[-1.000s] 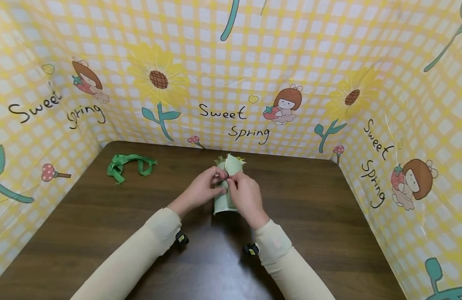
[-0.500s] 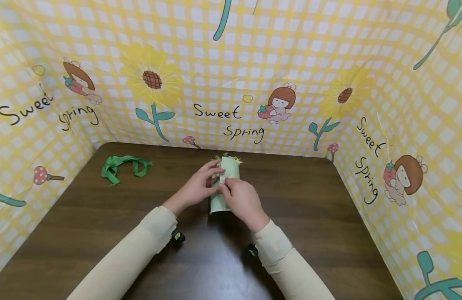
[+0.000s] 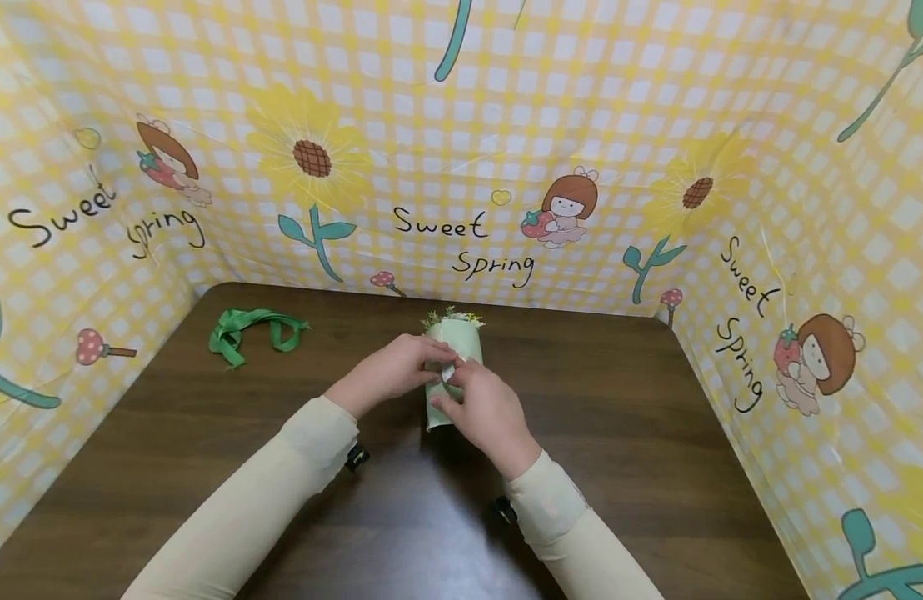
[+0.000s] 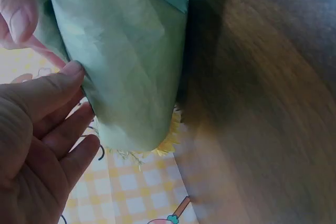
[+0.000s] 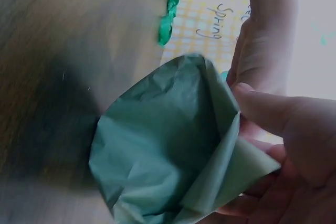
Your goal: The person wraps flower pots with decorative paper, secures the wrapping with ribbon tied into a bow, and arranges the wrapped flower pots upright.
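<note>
A small bouquet wrapped in pale green paper point(image 3: 461, 337) lies in the middle of the table, its open lower end facing me. Yellow and green flower tips point(image 3: 472, 317) peek from its far end. My left hand point(image 3: 397, 367) holds the wrapping paper along its side seam; in the left wrist view its thumb point(image 4: 73, 69) is at the paper's edge. Opposite it, my right hand point(image 3: 487, 406) grips the loose overlapping edge. A pointed paper flap point(image 5: 254, 166) sticks out between its thumb and fingers in the right wrist view. The stems are hidden.
A loose green ribbon point(image 3: 255, 329) lies at the back left of the dark wooden table point(image 3: 604, 417). Yellow checked cloth walls point(image 3: 431, 150) printed with flowers enclose the table's back and sides.
The pointed paper flap that stood up at the bouquet's top now lies folded down. My left fingers have come over the seam, and my right hand has shifted slightly nearer me.
</note>
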### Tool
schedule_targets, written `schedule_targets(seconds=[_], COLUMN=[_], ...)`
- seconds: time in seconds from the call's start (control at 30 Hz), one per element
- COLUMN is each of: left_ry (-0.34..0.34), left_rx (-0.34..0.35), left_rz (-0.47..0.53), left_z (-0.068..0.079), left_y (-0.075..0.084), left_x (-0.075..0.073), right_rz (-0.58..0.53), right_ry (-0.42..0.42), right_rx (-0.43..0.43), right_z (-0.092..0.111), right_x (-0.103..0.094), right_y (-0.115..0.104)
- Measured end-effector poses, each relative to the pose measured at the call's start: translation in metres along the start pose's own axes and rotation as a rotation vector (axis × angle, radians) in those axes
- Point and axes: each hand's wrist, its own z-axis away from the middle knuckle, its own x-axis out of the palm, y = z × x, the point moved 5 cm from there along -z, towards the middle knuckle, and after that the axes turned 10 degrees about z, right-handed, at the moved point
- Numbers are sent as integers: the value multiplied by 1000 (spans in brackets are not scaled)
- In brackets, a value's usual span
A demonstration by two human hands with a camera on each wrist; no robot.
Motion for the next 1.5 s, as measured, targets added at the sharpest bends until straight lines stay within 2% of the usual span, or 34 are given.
schedule_targets(seconds=[0.1, 0.17, 0.33, 0.47, 0.6, 0.7, 0.8, 0.9, 1.07, 1.17, 1.23, 1.3, 1.33, 1.4, 1.5], left_ry=[-22, -18, 13, 14, 1, -19, -34, -21, 16, 7, 1, 5, 7, 23, 34], left_rx=[-50, -60, -18, 17, -3, -33, -52, -76, -104, -99, -100, -110, -117, -130, -148], left_rz=[-13, -31, -118, -167, -137, -102, -89, -68, -57, -72, -87, -93, -99, -103, -96], left_z=[-1, -1, 3, 6, 6, 5, 3, 0, -7, -9, -8, -7, -6, -5, -6], left_y=[1, 4, 14, 16, 14, 12, 11, 13, 22, 29, 31, 33, 32, 31, 29], left_x=[1, 0, -2, -1, -1, -2, -3, -4, -2, 2, 3, 3, 3, 3, 4], right_rz=[52, 98, 165, 179, 130, 98, 118, 166, 339, 442, 427, 344, 303, 234, 249], right_ry=[-5, 11, 84, 148, 198, 219, 227, 249, 341, 366, 357, 334, 319, 276, 157], right_rx=[-5, -2, 11, -23, -128, -262, -388, -472, -522, -572, -617, -597, -550, -403, -162], right_z=[7, 12, 22, 29, 37, 44, 48, 51, 52, 55, 58, 59, 59, 57, 54], right_x=[-2, -3, -1, 1, -3, -10, -13, -11, -1, 3, 3, -1, -4, -8, -9], right_y=[-3, -6, -10, -12, -8, -4, 0, 0, -6, -10, -12, -7, -3, 12, 39])
